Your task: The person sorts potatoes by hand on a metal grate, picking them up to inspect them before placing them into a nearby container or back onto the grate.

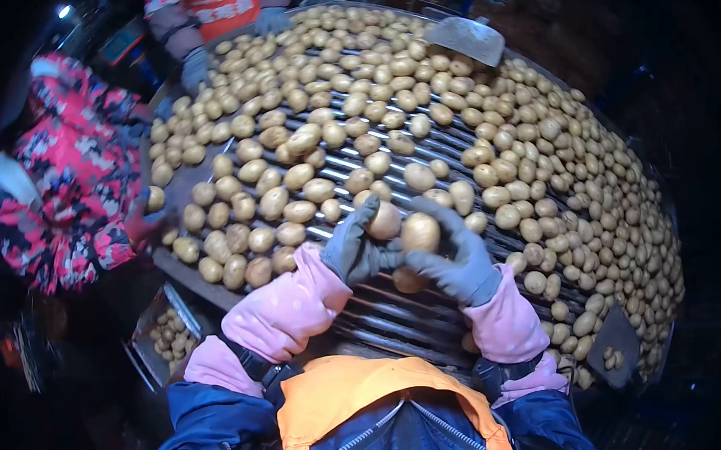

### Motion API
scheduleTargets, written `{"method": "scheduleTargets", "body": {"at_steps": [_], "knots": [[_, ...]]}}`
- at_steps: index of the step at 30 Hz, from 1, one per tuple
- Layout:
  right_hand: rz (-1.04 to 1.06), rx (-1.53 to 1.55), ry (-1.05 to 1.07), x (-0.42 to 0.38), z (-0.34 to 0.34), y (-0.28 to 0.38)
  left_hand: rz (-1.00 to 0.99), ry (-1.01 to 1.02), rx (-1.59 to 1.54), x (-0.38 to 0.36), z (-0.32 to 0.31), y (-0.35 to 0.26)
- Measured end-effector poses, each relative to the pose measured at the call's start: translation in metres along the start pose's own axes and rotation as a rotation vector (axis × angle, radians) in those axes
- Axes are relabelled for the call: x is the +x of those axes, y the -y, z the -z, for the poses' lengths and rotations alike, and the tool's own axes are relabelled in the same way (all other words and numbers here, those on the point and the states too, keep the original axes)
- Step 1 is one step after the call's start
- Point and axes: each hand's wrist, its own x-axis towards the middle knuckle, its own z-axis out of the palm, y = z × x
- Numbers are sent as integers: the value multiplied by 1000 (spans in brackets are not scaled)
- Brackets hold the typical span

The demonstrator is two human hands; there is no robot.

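My gloved left hand [356, 243] is curled around a brownish potato [385, 221], its thumb on the near side. Close beside it, my gloved right hand [461, 259] grips a paler potato [419, 233] between thumb and fingers. Both hands are over the middle of a slatted metal sorting table [380, 320]. Just below the right hand's potato, another potato [409, 280] shows, partly covered by the right thumb. Loose potatoes [299, 175] lie on the bars beyond my hands.
Potatoes [559, 178] are heaped along the right and far sides. A metal plate [466, 40] stands at the far edge, another plate [606, 352] at right. A person in a pink patterned jacket [73, 177] and one in an orange vest [220, 2] work at left. A crate [183, 307] holds potatoes.
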Motion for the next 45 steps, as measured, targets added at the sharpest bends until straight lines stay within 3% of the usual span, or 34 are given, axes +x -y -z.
{"method": "scheduleTargets", "body": {"at_steps": [1,3,4,5,7,12,13,17,19,21,23,24,25,26,28,29,30,31,33,34,35,36,38,39,41,43,45], "knots": [[137,-207,100,7,-13,-4,-1,100,-187,-14,5,9],[-100,-174,121,5,-32,17,15,79,-546,-36,46,22],[-32,2,71,12,-37,-3,13,7,-463,-63,42,15],[-10,-12,65,15,-34,-11,12,-68,-382,-92,37,13],[40,-64,49,20,-32,-21,-81,22,-407,-129,70,22],[-150,-51,215,17,-59,-22,-393,222,-486,-251,108,45],[-72,-91,259,21,-65,-38,-486,224,-479,-278,116,54],[-186,-85,335,29,-94,-45,-852,-79,-382,-397,133,109],[-190,-75,384,35,-103,-48,-1009,-253,-363,-457,141,146],[-224,-31,443,43,-104,-50,-1190,-572,-423,-503,141,166],[-216,-86,407,45,-116,-44,-1177,-1097,-348,-544,161,179],[-211,-120,366,44,-116,-38,-1072,-1340,-371,-577,208,204],[-131,-113,393,48,-111,-42,-1070,-1448,-530,-603,266,228],[-141,-149,346,49,-105,-40,-1013,-1649,-472,-615,297,232],[-78,-197,230,49,-87,-43,-863,-2201,-22,-613,324,213],[-4,-216,175,48,-75,-50,-848,-2355,214,-605,330,199],[95,-280,95,46,-59,-57,-930,-2357,410,-589,329,180],[-6,-383,-24,41,-45,-53,-1071,-2231,549,-566,319,156],[358,-923,-214,31,-7,-53,-1213,-1685,686,-499,281,99],[377,-1055,-276,24,20,-49,-1153,-1568,863,-443,221,67],[204,-1091,-435,9,42,-43,-1101,-1436,1025,-387,160,35],[219,-1276,-602,-5,87,-58,-1034,-1276,1155,-351,138,24],[-173,-1520,-772,-45,178,-68,-1006,-908,1528,-283,96,5],[-361,-1474,-914,-65,201,-64,-1039,-688,1772,-253,81,0],[-726,-1332,-1185,-101,235,-57,-915,-313,1968,-203,65,1],[-805,-1313,-1259,-113,256,-81,-793,-66,2232,-163,43,5],[-631,-1458,-1055,-110,266,-129,-659,125,2332,-125,34,10]]}}
